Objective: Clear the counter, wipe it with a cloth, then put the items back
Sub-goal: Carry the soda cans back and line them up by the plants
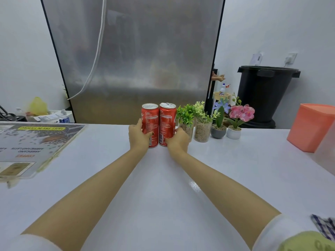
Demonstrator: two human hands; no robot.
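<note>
1. The left can and the right can, both red, stand upright side by side at the far edge of the white counter.
2. The left hand curls around the left can.
3. The right hand grips the right can low down.
4. Small potted plants stand just beside the right hand.

Left hand: curled round left Coke can, upright near far edge of counter
Right hand: curled round right Coke can, upright, just beside the first
Right of cans: four potted plants, then orange box
Left side: menu sheet
Lower right corner: checked cloth
</note>
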